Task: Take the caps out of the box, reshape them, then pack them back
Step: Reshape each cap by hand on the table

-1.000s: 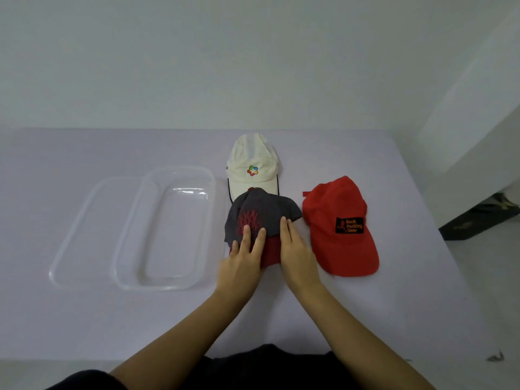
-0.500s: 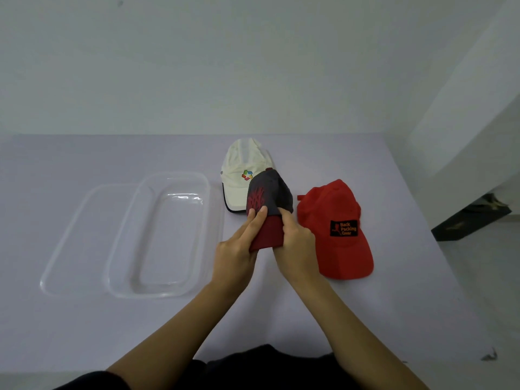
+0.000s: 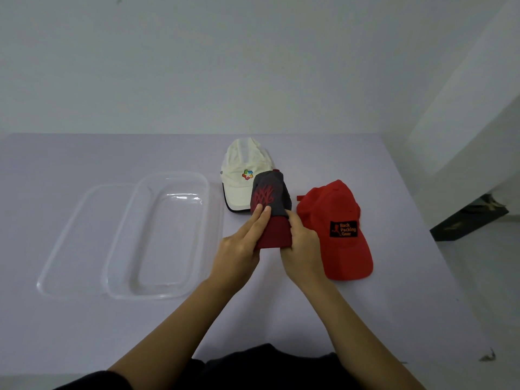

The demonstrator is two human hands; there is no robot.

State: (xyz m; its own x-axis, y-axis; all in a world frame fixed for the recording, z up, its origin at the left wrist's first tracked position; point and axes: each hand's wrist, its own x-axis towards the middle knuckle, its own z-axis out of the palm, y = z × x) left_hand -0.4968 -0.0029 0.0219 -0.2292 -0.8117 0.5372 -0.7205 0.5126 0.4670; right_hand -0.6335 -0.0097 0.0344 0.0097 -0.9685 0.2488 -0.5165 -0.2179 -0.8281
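Note:
A dark grey cap [image 3: 271, 197] with a red pattern and a dark red brim is lifted off the table, its crown pointing away from me. My left hand [image 3: 239, 249] grips the brim's left side with fingers laid over the top. My right hand [image 3: 302, 249] grips the brim's right side. Behind it a cream cap [image 3: 243, 173] with a coloured logo lies flat. A red cap [image 3: 337, 229] with a black patch lies to the right. The clear plastic box [image 3: 208, 192] stands empty to the left of my hands.
The box's clear lid [image 3: 62, 249] lies flat against the box's left side. The lilac table [image 3: 281, 319] ends at a wall behind and drops off at its right edge, where a dark object [image 3: 467, 218] lies on the floor.
The grey cap lay flat under both my hands a second ago. Both hands have since taken its brim and raised it, tipping the crown up and away.

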